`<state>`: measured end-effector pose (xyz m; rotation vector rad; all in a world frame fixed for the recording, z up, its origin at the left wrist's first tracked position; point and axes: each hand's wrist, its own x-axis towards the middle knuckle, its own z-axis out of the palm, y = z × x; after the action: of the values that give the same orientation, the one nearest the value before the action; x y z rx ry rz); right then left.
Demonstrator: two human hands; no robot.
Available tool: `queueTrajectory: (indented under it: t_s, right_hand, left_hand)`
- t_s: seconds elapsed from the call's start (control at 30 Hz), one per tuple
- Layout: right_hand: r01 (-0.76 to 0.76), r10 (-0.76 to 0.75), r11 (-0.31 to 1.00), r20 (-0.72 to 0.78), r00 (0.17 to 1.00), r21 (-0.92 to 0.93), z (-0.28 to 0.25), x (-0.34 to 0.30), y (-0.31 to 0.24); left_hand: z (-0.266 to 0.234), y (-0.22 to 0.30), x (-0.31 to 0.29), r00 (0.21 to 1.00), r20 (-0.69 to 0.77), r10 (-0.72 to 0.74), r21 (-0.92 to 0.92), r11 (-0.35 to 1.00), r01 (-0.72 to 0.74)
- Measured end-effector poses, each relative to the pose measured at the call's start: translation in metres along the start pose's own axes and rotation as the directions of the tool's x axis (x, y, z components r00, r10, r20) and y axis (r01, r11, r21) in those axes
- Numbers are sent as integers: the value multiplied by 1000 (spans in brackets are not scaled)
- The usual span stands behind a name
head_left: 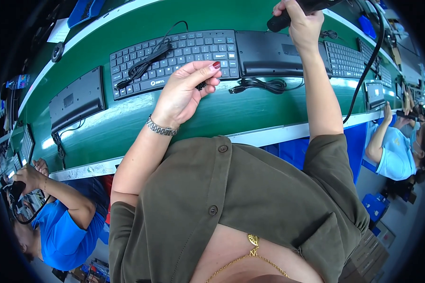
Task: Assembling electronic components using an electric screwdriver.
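Observation:
My left hand [186,92] is raised over the near edge of a black keyboard [198,49] that lies keys up. Its fingers are curled, with small black pieces [201,86] showing between them, too small to name for sure. My right hand [304,23] grips a black electric screwdriver [279,21] above a second keyboard [264,54], which lies with its underside up. My right forearm hides part of that keyboard. A coiled black cable [151,59] rests on the keys of the first keyboard; another bundled cable [269,86] lies in front of the overturned one.
More keyboards line the green bench [212,115]: an overturned one [78,99] at left and a keys-up one [344,59] at right. A black cord [374,56] hangs down beside my right arm. Co-workers sit at left [71,221] and right [396,151].

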<state>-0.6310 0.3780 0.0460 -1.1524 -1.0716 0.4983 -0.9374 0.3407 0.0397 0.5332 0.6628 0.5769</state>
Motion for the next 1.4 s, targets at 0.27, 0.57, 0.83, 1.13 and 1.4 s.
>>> queueTrajectory:
  t_s: [0.27,0.57,0.83,1.13,1.4]
  right_hand:
    - [9,-16,989,-49,999,-146,35,-19,-53]
    - [-179,-91,706,338,937,685,146,-86,-127]
    - [-229,-84,707,402,912,669,181,-99,-123]
    - [-275,-4,783,448,894,558,219,-95,-108]
    - [-215,39,913,452,891,346,258,-74,-55]
  left_hand:
    - [-16,0,-21,996,-50,74,-23,997,-75]
    - [-46,-1,-50,998,-38,46,-246,968,-53]
    - [-65,-2,-66,996,-22,82,-306,948,-85]
    - [-76,15,-86,992,-105,74,-300,948,-102]
    - [-96,16,-104,970,-180,163,-216,956,-200]
